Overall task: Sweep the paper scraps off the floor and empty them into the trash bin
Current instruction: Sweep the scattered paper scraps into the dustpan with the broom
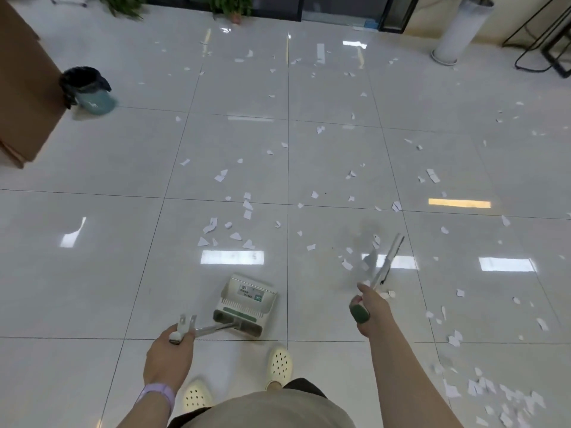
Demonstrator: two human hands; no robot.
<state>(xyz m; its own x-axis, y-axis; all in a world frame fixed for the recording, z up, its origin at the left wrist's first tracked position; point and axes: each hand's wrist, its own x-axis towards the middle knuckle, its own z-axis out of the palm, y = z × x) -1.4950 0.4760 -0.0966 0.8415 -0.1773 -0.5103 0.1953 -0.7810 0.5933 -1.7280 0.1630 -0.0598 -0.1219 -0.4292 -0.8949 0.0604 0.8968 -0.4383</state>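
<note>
Scraps (247, 210) are everywhere, scattered ahead of both hands and piled thick past the right elbow. Left hand (168, 355) is wrapped around the top of the dustpan (247, 304) handle, pan sitting on the tile just ahead of it. Right hand (369, 307) grips the green end of the broom (386, 264) handle, and the broom looks blurred, so I'd guess it's mid-swing.

Biggest risk as I see it: swing too hard on this glossy floor and the light paper just skates or flutters away instead of gathering. The pan looks angled off to one side too, so bits could slide past its lip. The trash bin (89, 89) sits well off beyond the left hand, so a tilted pan could spill on the walk over.
</note>
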